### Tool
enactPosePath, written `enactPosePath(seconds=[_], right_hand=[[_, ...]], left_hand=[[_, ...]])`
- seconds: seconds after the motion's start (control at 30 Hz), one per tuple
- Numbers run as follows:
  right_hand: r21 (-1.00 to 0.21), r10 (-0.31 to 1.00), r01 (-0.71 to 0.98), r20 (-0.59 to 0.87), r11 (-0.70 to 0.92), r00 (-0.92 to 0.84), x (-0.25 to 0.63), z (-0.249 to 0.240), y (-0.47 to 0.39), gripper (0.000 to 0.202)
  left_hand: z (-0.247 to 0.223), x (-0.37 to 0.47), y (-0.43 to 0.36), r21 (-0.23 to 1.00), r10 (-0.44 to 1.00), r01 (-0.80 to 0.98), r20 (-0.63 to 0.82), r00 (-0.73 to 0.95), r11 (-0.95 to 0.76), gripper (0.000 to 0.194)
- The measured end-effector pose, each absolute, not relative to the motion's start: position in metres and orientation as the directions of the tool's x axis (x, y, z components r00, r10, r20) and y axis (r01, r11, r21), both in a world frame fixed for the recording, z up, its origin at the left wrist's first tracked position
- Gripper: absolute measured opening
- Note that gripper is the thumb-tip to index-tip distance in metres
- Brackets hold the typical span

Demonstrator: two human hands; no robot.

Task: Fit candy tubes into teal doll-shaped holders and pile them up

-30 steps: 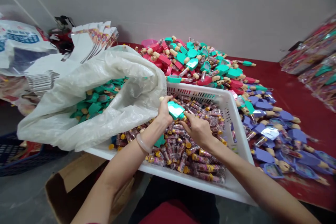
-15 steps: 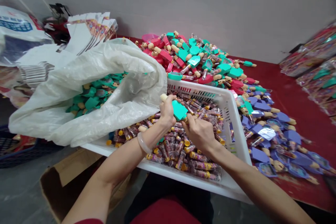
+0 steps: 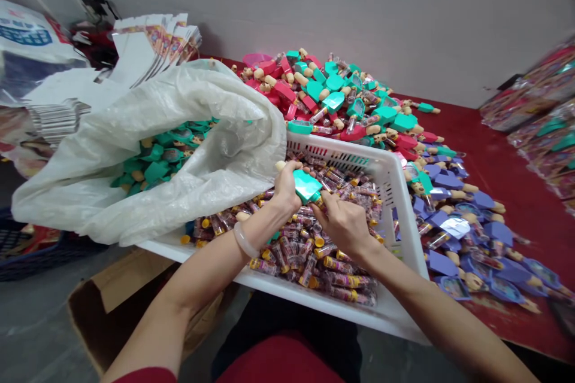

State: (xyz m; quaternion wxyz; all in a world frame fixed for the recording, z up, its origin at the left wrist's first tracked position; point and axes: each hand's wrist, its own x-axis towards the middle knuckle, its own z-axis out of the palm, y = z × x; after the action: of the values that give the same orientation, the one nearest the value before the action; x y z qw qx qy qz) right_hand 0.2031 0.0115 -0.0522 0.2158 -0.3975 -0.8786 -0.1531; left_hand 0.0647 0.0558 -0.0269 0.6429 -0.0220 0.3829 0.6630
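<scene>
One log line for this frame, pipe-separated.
left hand: holding green piece | right hand: at its lower end | below: white basket, capped tubes

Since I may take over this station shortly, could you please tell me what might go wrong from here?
The green piece, between the left hand and right hand, could slip into the small tubes beneath. The sack overlaps the white basket, so its green pieces might spill in among the tubes.
</scene>
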Motion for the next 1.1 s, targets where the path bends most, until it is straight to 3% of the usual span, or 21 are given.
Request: enactPosePath(seconds=[0.2,0.4,0.5,0.63,0.73,0.83,0.9,0.97,1.03,1.1], right_hand=[[0.115,0.705,0.804,0.42,0.584,-0.572,0.199,-0.048,0.003,0.034],[0.032,0.702,0.798,0.456,0.602,-0.547,0.202,-0.056,0.005,0.033],[-0.123,0.738,0.784,0.451,0.609,-0.502,0.204,-0.059,0.007,0.033],[-0.46,0.832,0.696,0.366,0.552,-0.418,0.206,-0.052,0.011,0.03],[-0.74,0.915,0.561,0.186,0.371,-0.359,0.206,-0.045,0.015,0.028],[-0.966,0.89,0.257,-0.103,0.016,-0.445,0.205,-0.045,0.018,0.038],[-0.965,0.788,0.091,-0.255,-0.247,-0.561,0.203,-0.049,0.02,0.046],[-0.928,0.723,0.048,-0.32,-0.37,-0.612,0.2,-0.053,0.023,0.049],[-0.94,0.741,0.12,-0.326,-0.318,-0.587,0.198,-0.056,0.025,0.051],[-0.953,0.847,0.297,-0.21,-0.065,-0.487,0.197,-0.06,0.028,0.05]], left_hand=[[-0.033,0.069,0.054,0.522,0.832,-0.843,-0.519,-0.196,0.127,0.008],[-0.033,0.07,0.053,0.523,0.835,-0.838,-0.523,-0.172,0.155,0.009],[-0.032,0.07,0.052,0.521,0.849,-0.843,-0.497,-0.176,0.13,0.008],[-0.027,0.07,0.05,0.529,0.854,-0.843,-0.478,-0.207,0.092,0.006],[-0.023,0.07,0.047,0.563,0.868,-0.821,-0.449,-0.213,0.09,0.007],[-0.02,0.069,0.046,0.619,0.887,-0.78,-0.403,-0.224,0.084,0.012],[-0.02,0.068,0.047,0.656,0.906,-0.751,-0.36,-0.224,0.075,0.014],[-0.022,0.066,0.05,0.673,0.918,-0.735,-0.337,-0.207,0.081,0.015],[-0.027,0.063,0.055,0.662,0.912,-0.744,-0.356,-0.203,0.093,0.013],[-0.033,0.06,0.062,0.64,0.887,-0.764,-0.396,-0.238,0.081,0.012]])
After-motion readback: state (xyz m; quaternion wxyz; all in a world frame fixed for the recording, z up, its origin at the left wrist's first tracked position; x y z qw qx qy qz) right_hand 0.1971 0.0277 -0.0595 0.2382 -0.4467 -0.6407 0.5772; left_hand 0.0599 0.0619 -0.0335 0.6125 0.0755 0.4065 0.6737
